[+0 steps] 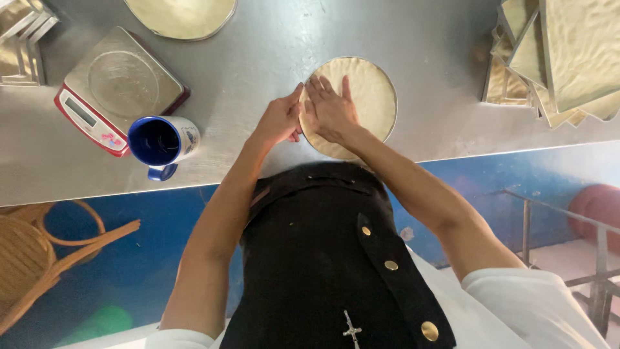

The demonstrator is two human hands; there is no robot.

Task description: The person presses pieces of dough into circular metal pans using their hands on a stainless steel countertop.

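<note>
Both hands are pressed flat on the round dough disc (pixel 361 97): right hand (pixel 330 111) spread upon it, left hand (pixel 279 119) at its left edge.

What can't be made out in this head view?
- Dough round: its near-left part, hidden under the right hand and left hand.
- Second round pan: cut off by the top edge.
- Stacked square trays: cut off by the top and right edges; count unclear.
- Mug: inside too dark to tell contents.
- Scale: display too small to read.
</note>
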